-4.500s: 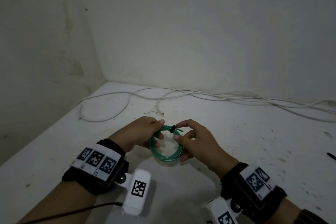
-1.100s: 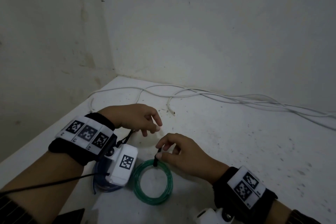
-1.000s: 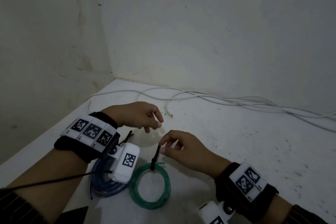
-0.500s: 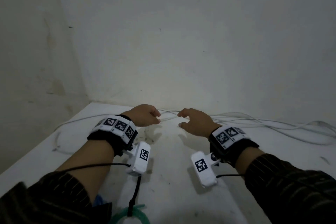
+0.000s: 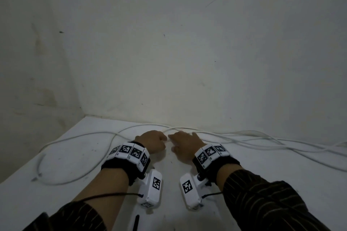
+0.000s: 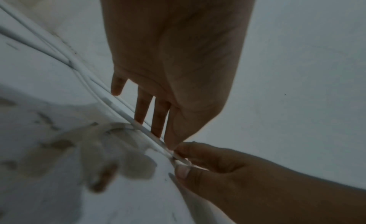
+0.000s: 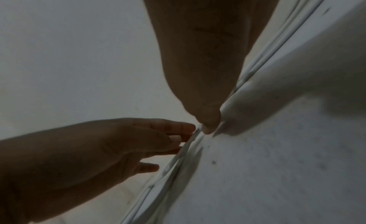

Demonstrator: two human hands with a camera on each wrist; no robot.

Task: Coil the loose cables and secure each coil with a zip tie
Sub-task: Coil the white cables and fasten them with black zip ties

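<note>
A long white cable (image 5: 231,135) lies loose along the back of the white table (image 5: 253,178), close to the wall. Both hands are on it side by side. My left hand (image 5: 163,140) has its thumb tip and fingers on a strand; the left wrist view shows that strand (image 6: 120,110) running under the thumb of my left hand (image 6: 166,141). My right hand (image 5: 173,139) pinches the same strand between thumb and forefinger, seen as the right hand (image 6: 182,162) in the left wrist view. In the right wrist view the cable (image 7: 263,55) passes beside my right thumb (image 7: 208,125).
The wall (image 5: 187,62) rises directly behind the cable, and another wall closes the left corner. The cable loops out toward the table's left edge (image 5: 40,165). A black zip-tie tail (image 5: 136,222) pokes in at the bottom edge; the green coil is out of sight.
My right hand let go of the zip tie on the green coil, which stayed near me. Both hands reached forward to the white cable by the wall and took hold of it.
</note>
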